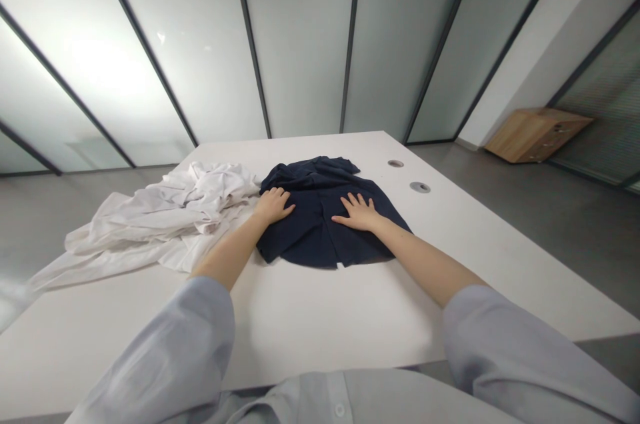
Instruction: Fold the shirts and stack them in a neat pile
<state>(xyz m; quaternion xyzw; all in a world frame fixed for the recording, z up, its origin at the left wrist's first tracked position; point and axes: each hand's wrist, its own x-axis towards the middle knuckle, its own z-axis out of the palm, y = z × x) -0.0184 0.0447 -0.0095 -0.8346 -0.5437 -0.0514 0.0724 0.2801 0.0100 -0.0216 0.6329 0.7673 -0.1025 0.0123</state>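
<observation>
the scene is evenly lit, brightest at the left, where a white glow with blown-out glare spreads across the frosted glass wall [300, 44]. toward the right the panels fade to a dull grey-green, and the floor [530, 211] there looks dim. the pale worktop [500, 257] throws back a soft sheen along its near part, with faint, soft-edged shadows beside the forearms [425, 257]. the navy cloth [310, 224] swallows most detail, while folds in the white cloth [165, 211] show gentle shading. wide-angle stretch slants the wall lines and the wooden cabinet [535, 136], and the sleeves [175, 344] look slightly soft.
</observation>
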